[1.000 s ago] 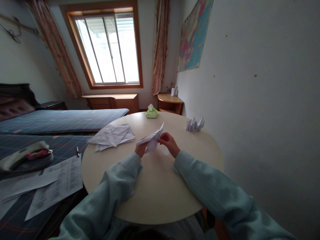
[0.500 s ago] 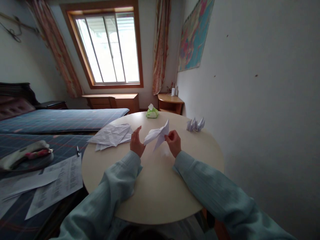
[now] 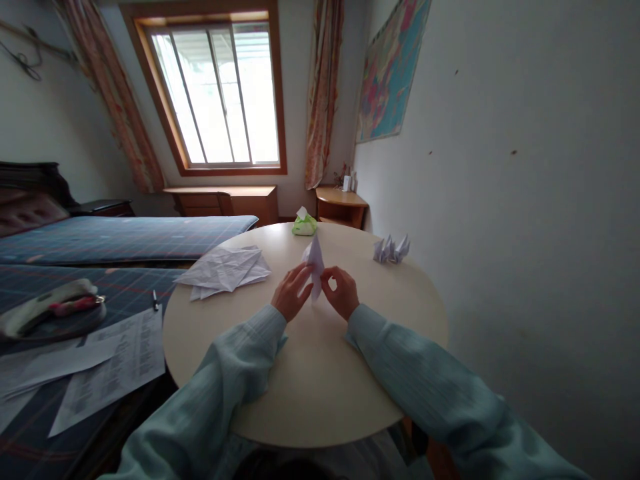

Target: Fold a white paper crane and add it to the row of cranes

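A folded white sheet of paper (image 3: 315, 257) stands upright above the middle of the round table, its pointed end up. My left hand (image 3: 293, 291) has its fingers against the paper's left side, thumb below. My right hand (image 3: 341, 291) pinches the right edge between thumb and forefinger, the other fingers curled. Creased white sheets (image 3: 227, 270) lie in a loose pile left of my left hand. Small folded paper figures (image 3: 391, 249) stand in a group at the table's right rear.
The pale round table (image 3: 310, 393) is in front of me. At its far edge sits a green tissue pack (image 3: 304, 222). Printed sheets (image 3: 113, 363), a pen (image 3: 155, 301) and a pale bag-like item (image 3: 55, 310) lie on the bed at left. A white wall (image 3: 525, 233) rises at right.
The paper has turned from spread wide to narrow and upright. My left hand has moved right and closed on it; my right hand keeps its pinch, slightly further left.
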The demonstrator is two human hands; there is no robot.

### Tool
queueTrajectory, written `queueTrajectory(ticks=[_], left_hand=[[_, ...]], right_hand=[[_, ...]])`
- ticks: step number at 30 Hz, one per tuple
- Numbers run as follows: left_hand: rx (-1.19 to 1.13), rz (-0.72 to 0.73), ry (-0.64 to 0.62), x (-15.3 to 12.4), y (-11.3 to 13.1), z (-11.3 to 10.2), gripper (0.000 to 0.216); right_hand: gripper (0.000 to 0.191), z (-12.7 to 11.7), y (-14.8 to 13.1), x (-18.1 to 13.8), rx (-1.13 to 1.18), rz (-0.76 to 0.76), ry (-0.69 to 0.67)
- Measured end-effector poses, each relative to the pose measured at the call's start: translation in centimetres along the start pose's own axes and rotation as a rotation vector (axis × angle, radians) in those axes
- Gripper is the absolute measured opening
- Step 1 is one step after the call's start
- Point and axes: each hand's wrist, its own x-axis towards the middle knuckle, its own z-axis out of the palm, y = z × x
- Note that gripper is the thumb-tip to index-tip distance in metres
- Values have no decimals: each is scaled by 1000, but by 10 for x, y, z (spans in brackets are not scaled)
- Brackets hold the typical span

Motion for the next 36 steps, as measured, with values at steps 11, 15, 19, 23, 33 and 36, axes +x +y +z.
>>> queueTrajectory(ticks=[11, 15, 19, 23, 33, 36], left_hand=[[-43, -212, 136, -1, -6, 5, 36], [-51, -186, 127, -1, -9, 5, 33], [-115, -159, 108, -1, -5, 2, 32], [-210, -222, 193, 2, -4, -2, 28], [-903, -535, 212, 8, -10, 9, 42], [-966, -569, 184, 7, -9, 13, 37]], right_hand=[[7, -1, -8, -4, 119, -55, -23], [7, -1, -9, -3, 124, -57, -3], [8, 0, -5, -2, 107, -18, -5], [8, 1, -2, -2, 140, 8, 6], [23, 10, 1, -2, 279, 221, -52], [36, 12, 1, -4, 222, 204, -66]])
